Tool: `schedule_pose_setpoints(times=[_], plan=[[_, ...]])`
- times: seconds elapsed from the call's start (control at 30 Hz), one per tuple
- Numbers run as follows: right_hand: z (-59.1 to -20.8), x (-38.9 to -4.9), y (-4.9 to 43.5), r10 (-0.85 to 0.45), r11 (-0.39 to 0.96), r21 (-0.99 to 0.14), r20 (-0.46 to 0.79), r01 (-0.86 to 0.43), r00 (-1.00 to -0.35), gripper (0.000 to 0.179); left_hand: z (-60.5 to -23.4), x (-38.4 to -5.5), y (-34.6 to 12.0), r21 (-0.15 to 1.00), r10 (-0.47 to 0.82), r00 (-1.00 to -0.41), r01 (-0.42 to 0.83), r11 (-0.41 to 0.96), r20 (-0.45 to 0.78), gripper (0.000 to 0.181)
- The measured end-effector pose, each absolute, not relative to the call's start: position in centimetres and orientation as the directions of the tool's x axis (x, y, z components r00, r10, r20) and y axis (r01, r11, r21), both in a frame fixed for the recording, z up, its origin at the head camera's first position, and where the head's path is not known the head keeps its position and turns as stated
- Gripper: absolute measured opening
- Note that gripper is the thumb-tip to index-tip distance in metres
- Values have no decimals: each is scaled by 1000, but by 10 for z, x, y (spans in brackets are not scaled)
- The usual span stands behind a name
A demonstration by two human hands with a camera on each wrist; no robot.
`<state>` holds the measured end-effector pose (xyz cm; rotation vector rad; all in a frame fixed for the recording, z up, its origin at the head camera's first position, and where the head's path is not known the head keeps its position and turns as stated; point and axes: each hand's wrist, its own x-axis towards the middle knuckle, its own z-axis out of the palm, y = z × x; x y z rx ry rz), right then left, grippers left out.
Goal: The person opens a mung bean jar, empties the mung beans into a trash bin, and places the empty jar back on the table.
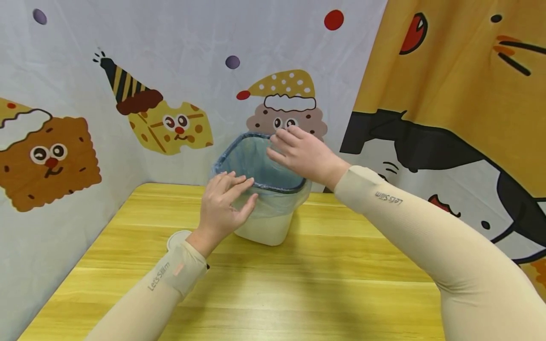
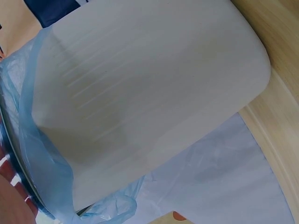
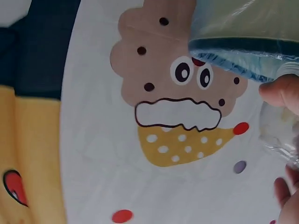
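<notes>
A pale waste bin [image 1: 264, 227], lined with a translucent blue bag [image 1: 273, 199], stands on the table under a dark rim [image 1: 281, 190]. At its front left my left hand [image 1: 223, 203] lies near the rim, fingers loosely bent and thumb apart. That hand [image 2: 16, 200] shows only partly beside the rim in the left wrist view. Over the bin's right rear side is my right hand [image 1: 303, 154], back upward. In the right wrist view its thumb [image 3: 280, 91] and fingers hold a clear plastic bottle [image 3: 273, 128], ridged neck toward the bin. The head view hides the bottle.
A small round white object [image 1: 177, 239] lies on the wooden table [image 1: 264, 293], partly behind the left wrist. A white cartoon-printed cloth [image 1: 179, 38] hangs at the back and left, a yellow printed one [image 1: 384, 71] at the right.
</notes>
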<state>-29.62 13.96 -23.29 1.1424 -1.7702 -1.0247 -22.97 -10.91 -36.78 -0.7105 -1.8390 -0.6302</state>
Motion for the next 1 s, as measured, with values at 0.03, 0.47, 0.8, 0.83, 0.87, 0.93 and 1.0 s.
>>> schedule_pose_setpoints(times=[0.03, 0.47, 0.8, 0.83, 0.87, 0.93, 1.0], plan=[[-233, -297, 141, -922, 345, 877, 250, -335, -295, 46, -368, -229, -110, 102, 181, -307, 717, 689, 934, 35], [-225, -253, 192, 4, 755, -613, 361, -234, -932, 102, -369, -229, -112, 90, 186, -299, 714, 694, 936, 33], [-332, -187, 266, 35, 655, -750, 149, -89, -988, 95, -365, -234, -105, 52, 228, -285, 724, 688, 931, 31], [-345, -184, 269, 19, 662, -744, 138, -91, -990, 93, -365, -234, -106, 55, 225, -285, 723, 688, 932, 31], [-357, -180, 271, 8, 670, -738, 122, -86, -992, 92, -366, -233, -107, 59, 220, -287, 723, 688, 932, 31], [-381, -175, 272, -22, 670, -737, 103, -91, -994, 90, -367, -232, -110, 67, 215, -291, 723, 688, 932, 31], [-401, -168, 270, -43, 654, -752, 75, -85, -996, 90, -367, -232, -112, 71, 216, -296, 722, 688, 931, 32]])
